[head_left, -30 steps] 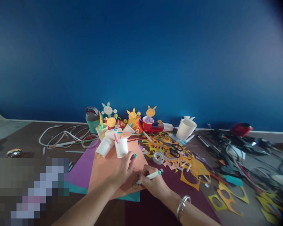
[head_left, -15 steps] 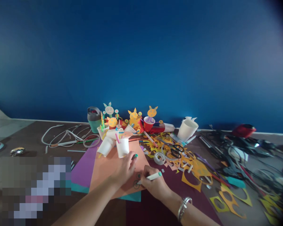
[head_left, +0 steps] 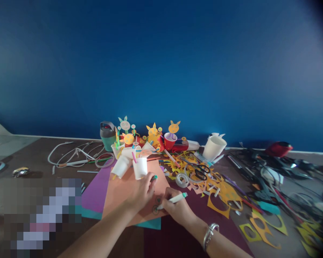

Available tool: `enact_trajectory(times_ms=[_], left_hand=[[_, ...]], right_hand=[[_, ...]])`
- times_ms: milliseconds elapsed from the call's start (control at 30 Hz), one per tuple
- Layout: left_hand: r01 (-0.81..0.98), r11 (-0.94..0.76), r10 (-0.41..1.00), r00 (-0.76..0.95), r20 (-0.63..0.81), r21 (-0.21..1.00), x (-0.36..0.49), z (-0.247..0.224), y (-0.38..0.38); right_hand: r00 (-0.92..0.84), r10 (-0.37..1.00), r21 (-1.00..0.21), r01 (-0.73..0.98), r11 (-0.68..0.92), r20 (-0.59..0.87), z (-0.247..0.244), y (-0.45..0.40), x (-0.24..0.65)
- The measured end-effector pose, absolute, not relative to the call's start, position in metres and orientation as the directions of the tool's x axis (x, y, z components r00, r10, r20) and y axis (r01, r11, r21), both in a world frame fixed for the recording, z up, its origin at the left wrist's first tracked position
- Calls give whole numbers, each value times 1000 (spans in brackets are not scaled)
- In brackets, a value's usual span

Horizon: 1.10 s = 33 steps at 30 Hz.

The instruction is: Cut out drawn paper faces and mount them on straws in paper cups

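In my right hand (head_left: 179, 210) is a white marker with a green end (head_left: 178, 197), its tip down on a sheet of orange paper (head_left: 121, 200). Small dark circles (head_left: 155, 209) are drawn on the paper beside the tip. My left hand (head_left: 143, 193) rests on the same sheet, its fingers closed around a small green marker cap (head_left: 155, 177). Just beyond that hand stands a white paper cup (head_left: 140, 168) with a pink strip at its rim. Another white cup (head_left: 121, 166) lies tilted to its left.
Yellow paper scraps (head_left: 220, 193), black-handled scissors (head_left: 201, 172) and a tape roll (head_left: 182, 180) lie to the right. Cups with paper animal faces (head_left: 173, 128) stand at the back near a bottle (head_left: 107, 138). Cables (head_left: 78, 156) sprawl on the left; a large white cup (head_left: 214, 147) stands right.
The upper end of the marker has shifted slightly right and up, with its tip still at the drawn circles. My left hand has stayed in place.
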<state>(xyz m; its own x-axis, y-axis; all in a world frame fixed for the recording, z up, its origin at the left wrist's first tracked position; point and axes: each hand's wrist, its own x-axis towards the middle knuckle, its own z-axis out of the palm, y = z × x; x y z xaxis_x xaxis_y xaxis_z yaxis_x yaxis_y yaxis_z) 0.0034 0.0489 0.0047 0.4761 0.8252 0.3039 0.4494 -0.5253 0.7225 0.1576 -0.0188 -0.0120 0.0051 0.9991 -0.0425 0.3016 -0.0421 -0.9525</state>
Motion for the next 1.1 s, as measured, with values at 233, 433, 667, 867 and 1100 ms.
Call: enact_trajectory(times_ms=[233, 433, 667, 867, 1100], left_hand=[[436, -504, 834, 471, 288, 746, 4, 6, 48], [449, -506, 838, 458, 297, 736, 4, 5, 48], [456, -523, 835, 442, 327, 720, 5, 0, 50], [466, -517, 839, 443, 317, 718, 6, 1, 50], [451, -509, 837, 458, 299, 733, 4, 4, 49]], right_hand=[[32, 999, -911, 412, 4, 19, -14, -19, 158], [35, 999, -888, 461, 13, 33, -6, -21, 157], [-9, 1000, -918, 394, 30, 28, 3, -23, 154], [-19, 999, -915, 400, 48, 44, 1, -22, 154], [-9, 999, -904, 425, 45, 45, -3, -21, 157]])
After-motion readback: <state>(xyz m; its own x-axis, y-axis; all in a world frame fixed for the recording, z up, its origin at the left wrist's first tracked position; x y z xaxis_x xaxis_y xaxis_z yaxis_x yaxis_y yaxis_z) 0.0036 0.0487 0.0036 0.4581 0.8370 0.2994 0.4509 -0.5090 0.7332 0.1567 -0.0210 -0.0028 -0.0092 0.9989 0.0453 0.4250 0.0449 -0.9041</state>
